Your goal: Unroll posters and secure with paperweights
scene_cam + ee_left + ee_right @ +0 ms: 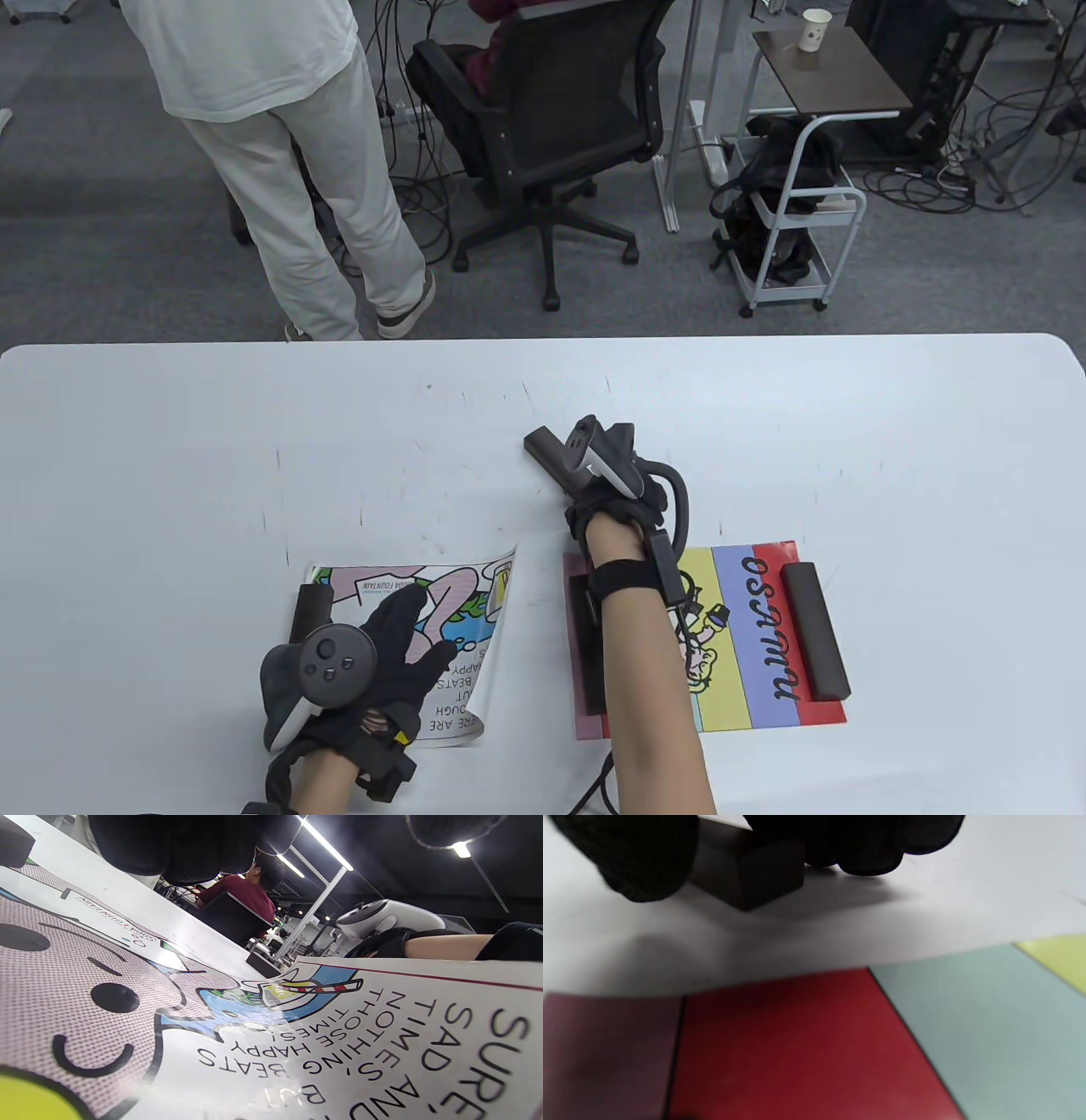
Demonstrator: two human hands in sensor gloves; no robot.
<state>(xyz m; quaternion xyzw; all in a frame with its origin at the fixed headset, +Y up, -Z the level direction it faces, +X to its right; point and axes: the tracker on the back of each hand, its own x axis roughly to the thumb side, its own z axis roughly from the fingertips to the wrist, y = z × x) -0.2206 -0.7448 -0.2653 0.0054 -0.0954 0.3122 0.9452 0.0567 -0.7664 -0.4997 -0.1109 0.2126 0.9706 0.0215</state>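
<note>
A cartoon poster (pixel 441 645) lies at the front left. A dark paperweight (pixel 310 609) sits on its left edge, and its right edge curls up. My left hand (pixel 428 626) presses flat on it with fingers spread; the print fills the left wrist view (pixel 297 1035). My right hand (pixel 585 475) reaches forward and grips the near end of a loose dark paperweight bar (pixel 543 452), which rests on the table. In the right wrist view the thumb and fingers (pixel 865 844) close around that bar (pixel 755 874). A striped poster (pixel 764 628) lies flat under two paperweights (pixel 814 628).
The second weight (pixel 585 645) on the striped poster lies partly under my right forearm. The white table (pixel 170 441) is bare at the back and left. Beyond its far edge stand a person (pixel 280 153), an office chair (pixel 551 127) and a cart (pixel 789 229).
</note>
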